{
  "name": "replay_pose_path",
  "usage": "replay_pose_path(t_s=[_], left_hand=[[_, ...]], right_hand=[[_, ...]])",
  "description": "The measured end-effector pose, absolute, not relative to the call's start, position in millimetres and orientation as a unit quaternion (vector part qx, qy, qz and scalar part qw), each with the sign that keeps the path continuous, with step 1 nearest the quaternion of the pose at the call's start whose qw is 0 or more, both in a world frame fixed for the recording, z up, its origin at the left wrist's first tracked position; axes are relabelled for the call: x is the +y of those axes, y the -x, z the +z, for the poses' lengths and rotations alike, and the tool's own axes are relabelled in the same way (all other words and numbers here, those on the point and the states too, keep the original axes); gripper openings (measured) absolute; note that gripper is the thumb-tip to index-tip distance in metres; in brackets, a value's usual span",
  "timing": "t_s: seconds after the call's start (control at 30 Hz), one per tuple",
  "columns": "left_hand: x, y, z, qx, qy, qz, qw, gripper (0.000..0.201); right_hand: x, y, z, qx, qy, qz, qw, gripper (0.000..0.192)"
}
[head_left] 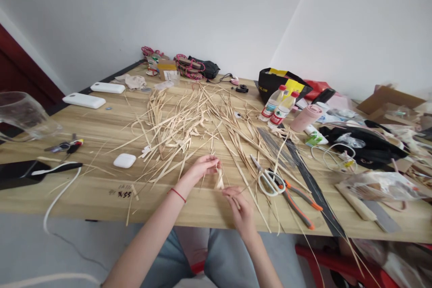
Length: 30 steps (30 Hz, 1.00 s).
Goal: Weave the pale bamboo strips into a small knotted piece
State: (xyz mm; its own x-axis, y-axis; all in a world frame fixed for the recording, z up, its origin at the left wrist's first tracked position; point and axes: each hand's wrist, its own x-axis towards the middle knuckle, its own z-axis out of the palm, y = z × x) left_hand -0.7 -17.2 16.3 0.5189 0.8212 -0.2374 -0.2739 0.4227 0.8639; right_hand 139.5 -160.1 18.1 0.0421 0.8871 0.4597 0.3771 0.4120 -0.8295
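Note:
Between my hands, above the table's front part, is a small woven straw piece (pixel 219 179), pale and twisted, with thin ends sticking out. My left hand (pixel 204 165) pinches its upper end; a red cord circles that wrist. At the lower end, the fingers of my right hand (pixel 238 204) are closed on the piece. Loose straw strips (pixel 168 117) spread over the table beyond my hands, with knotted woven pieces (pixel 192 130) among them. Right of my hands lie white-handled scissors (pixel 270 182) and orange-and-grey pliers (pixel 299 204).
Two bottles (pixel 278 108), a pink tumbler (pixel 306 118) and a black-and-yellow bag (pixel 281 83) stand at the back right. Plastic bags and cables crowd the right side. A white case (pixel 124 160), keys (pixel 67 145) and white power banks (pixel 84 100) lie left. The table's front edge is near my legs.

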Motion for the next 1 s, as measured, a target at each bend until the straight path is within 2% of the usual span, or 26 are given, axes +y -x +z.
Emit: replay_pose_path(t_s=[0.13,0.3,0.4,0.57,0.77,0.87,1.0], left_hand=[[-16.9,1.0,15.7,0.334,-0.410,0.350,0.774,0.026],[-16.4,1.3,15.6,0.328,-0.391,0.356,0.783,0.032],[-15.8,0.9,14.8,0.326,-0.401,0.349,0.782,0.034],[-16.8,0.0,12.8,0.323,-0.454,0.342,0.757,0.038],[-18.3,-1.3,12.1,0.297,-0.466,0.334,0.764,0.038],[-17.8,-1.5,11.6,0.311,-0.451,0.330,0.769,0.040],[-16.6,-1.4,9.4,0.320,-0.449,0.323,0.769,0.039]], right_hand=[[-163.2,-140.8,21.8,-0.604,0.494,0.300,0.549,0.018],[-158.3,-154.3,31.0,-0.565,0.415,0.427,0.571,0.057],[-155.7,-160.3,40.4,-0.540,0.395,0.488,0.561,0.062],[-154.7,-160.2,53.4,-0.553,0.392,0.498,0.542,0.047],[-145.7,-155.0,44.7,-0.579,0.435,0.367,0.584,0.014],[-141.5,-153.9,37.1,-0.572,0.465,0.323,0.593,0.012],[-143.8,-154.3,33.9,-0.547,0.451,0.339,0.619,0.010]])
